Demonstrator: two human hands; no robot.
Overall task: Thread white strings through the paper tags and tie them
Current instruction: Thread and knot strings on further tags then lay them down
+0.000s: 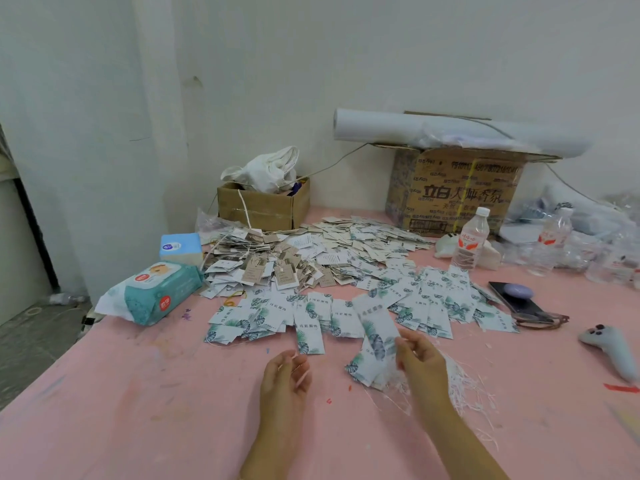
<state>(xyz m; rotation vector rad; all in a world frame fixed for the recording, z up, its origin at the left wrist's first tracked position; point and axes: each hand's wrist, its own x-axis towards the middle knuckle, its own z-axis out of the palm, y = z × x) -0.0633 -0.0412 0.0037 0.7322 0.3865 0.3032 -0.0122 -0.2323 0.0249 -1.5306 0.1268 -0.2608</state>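
On the pink table (138,393) | our right hand (420,363) grips leaf-printed white paper tags (375,341) | left hand (285,374) curled, contents unclear | we steady them, feed one thin white string (464,389) straight.

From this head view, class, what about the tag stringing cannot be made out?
Head view:
- Hole of the paper tag the right hand holds: blurred or under the hand.
- What the left hand pinches, if anything: blurred, too thin.
- Small cardboard box contents: white bag hides them.
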